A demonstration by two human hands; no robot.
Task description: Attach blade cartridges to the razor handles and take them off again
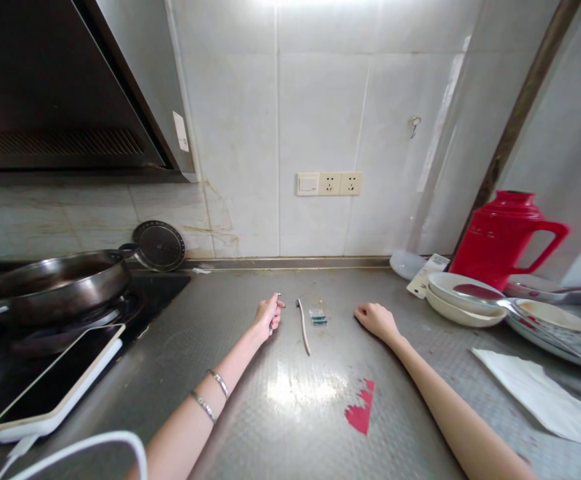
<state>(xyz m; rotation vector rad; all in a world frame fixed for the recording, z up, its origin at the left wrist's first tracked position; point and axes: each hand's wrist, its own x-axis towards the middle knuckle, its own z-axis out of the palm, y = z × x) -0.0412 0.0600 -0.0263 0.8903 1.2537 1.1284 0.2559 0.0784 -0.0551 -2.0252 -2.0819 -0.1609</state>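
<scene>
My left hand (269,316) is closed around a slim, silvery metal tool (271,328), whose ends show above and below the fingers; its kind is too small to make out. Right of it lies a thin pale stick with a dark head (304,328), apart from the hand. Close beside the stick is a small clear packet with dark teal strips (318,317). My right hand (377,321) rests on the counter with its fingers curled in, and nothing shows in it. A torn red scrap (361,410) lies nearer to me, between my forearms.
At left, a steel pan (60,287) sits on the black stove, with a phone (60,380) and white cable (95,439) in front. At right stand a red thermos (500,233), bowls (463,310), a plate (550,337) and a white napkin (540,397). A tiled wall (240,133) closes the back.
</scene>
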